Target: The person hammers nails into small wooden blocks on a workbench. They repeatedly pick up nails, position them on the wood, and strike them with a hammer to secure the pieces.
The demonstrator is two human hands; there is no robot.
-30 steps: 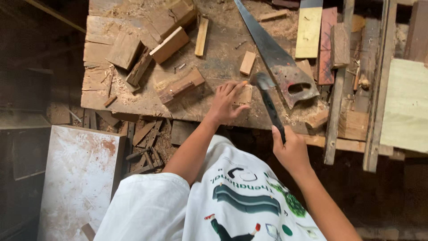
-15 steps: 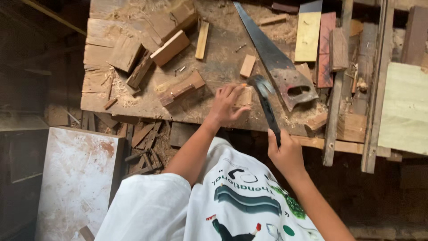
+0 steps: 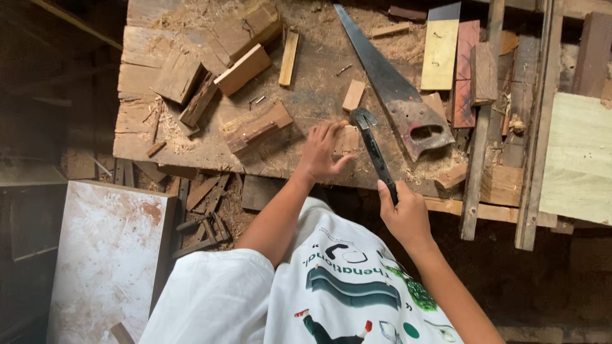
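Note:
My left hand (image 3: 320, 153) rests on the sawdust-covered workbench (image 3: 306, 89), fingers spread over a small wooden block (image 3: 348, 138) and holding it down. My right hand (image 3: 403, 216) grips the black handle of a claw hammer (image 3: 373, 148), below the bench's front edge. The hammer's metal head lies just right of the block, close to my left fingertips. A handsaw (image 3: 395, 95) lies diagonally on the bench just right of the hammer, its handle toward me.
Several wood offcuts (image 3: 245, 67) and a longer block (image 3: 258, 126) lie on the bench's left half. Planks and boards (image 3: 440, 54) are stacked at the right, with a pale panel (image 3: 577, 159) beyond. A white slab (image 3: 105, 255) leans at lower left among floor scraps.
The hammer and my right hand have shifted slightly left, bringing the hammer head nearer the block. My left hand stays on the block.

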